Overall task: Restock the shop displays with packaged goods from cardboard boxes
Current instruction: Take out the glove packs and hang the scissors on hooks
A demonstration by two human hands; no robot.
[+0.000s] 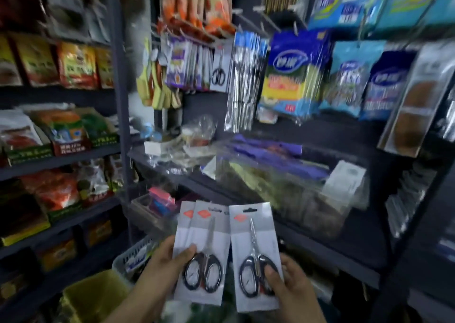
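Note:
My left hand (pixel 163 263) grips a small stack of carded scissors packs (pixel 204 239), thumb on the front card over the black handles. A single carded scissors pack (pixel 254 244) stands beside it, gripped at its lower right corner by my right hand (pixel 293 285). Both sets are upright at the bottom centre, side by side and just apart. One matching scissors pack (pixel 219 71) hangs on a peg of the display wall above. The view is blurred.
Peg hooks (pixel 268 22) carry hanging packs: blue sponge bags (pixel 293 76), purple cards, silver strips. A dark shelf (pixel 307 236) below holds clear plastic bags. Left shelves hold food packets (pixel 73 64). A white basket (pixel 133 256) and a yellow bag (pixel 96 295) sit low left.

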